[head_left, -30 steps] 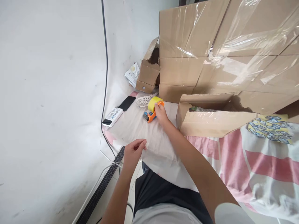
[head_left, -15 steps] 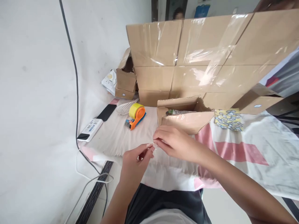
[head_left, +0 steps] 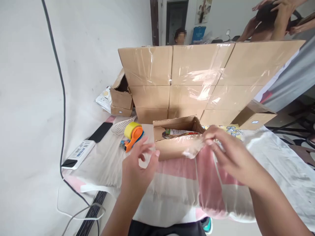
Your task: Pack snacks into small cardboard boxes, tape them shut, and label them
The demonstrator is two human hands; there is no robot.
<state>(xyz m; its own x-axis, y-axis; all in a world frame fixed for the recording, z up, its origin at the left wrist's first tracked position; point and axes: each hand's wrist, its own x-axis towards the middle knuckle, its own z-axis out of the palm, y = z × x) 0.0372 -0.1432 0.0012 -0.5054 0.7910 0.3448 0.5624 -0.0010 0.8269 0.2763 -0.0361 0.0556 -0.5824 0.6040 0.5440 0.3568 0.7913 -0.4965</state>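
Observation:
A strip of clear tape [head_left: 182,148] is stretched between both my hands, just in front of a small open cardboard box [head_left: 169,151]. My left hand [head_left: 139,168] pinches its left end with the other fingers spread. My right hand [head_left: 230,155] pinches the right end near the box's right corner. Inside the box lies a wrapped item with a green and red label [head_left: 177,132]. A tape dispenser [head_left: 131,134] with a yellow roll and orange handle rests on the cloth to the left of the box, apart from both hands.
A wall of plastic-wrapped cardboard boxes [head_left: 197,78] stands behind the small box. A phone [head_left: 100,131], a white labelled device [head_left: 78,152] and a white mesh scoop [head_left: 121,126] lie at left. Cables [head_left: 61,108] hang by the wall. Other people [head_left: 270,16] are behind the boxes.
My right hand left the tape dispenser, met my left hand, and the two then drew apart with the tape between them. The view has tilted up and to the right.

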